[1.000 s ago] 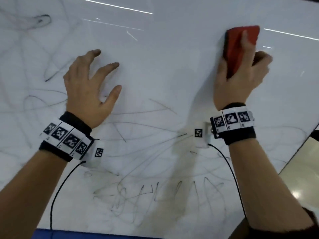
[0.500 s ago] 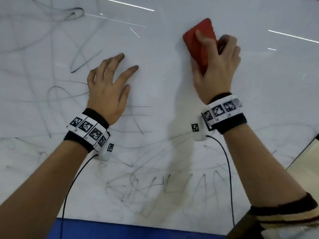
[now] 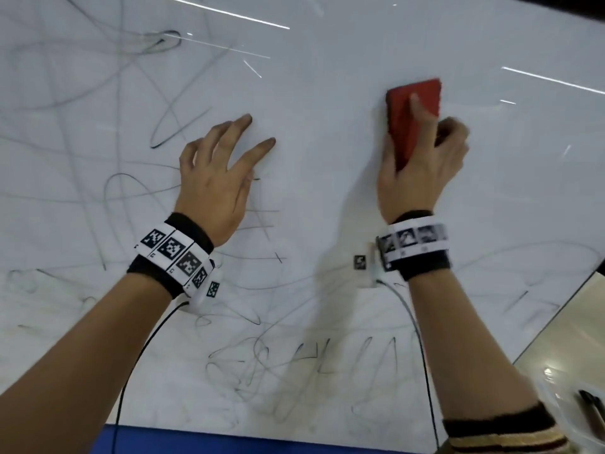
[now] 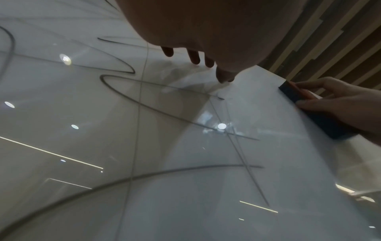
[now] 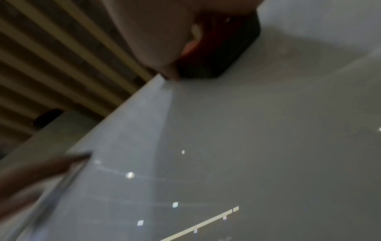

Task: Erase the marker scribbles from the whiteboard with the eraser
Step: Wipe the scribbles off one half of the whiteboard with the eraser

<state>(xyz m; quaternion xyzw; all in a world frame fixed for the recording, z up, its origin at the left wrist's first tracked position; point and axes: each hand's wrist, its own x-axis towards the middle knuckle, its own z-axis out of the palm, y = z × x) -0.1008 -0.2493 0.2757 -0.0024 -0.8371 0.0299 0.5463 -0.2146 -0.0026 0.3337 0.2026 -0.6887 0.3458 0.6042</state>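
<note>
The right hand (image 3: pixel 422 172) grasps the eraser (image 3: pixel 413 116) flat against the whiteboard (image 3: pixel 327 93) for wiping, while the left hand (image 3: pixel 216 178), left of the eraser, braces on spread, released fingers (scribbles (image 3: pixel 294 362) remain).

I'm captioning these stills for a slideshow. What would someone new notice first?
The red eraser stands out, gripped by the right hand on the wiped upper right of the whiteboard. The left hand rests spread, fingertips down, mid-board, amid dark scribbles across the left and bottom.
</note>
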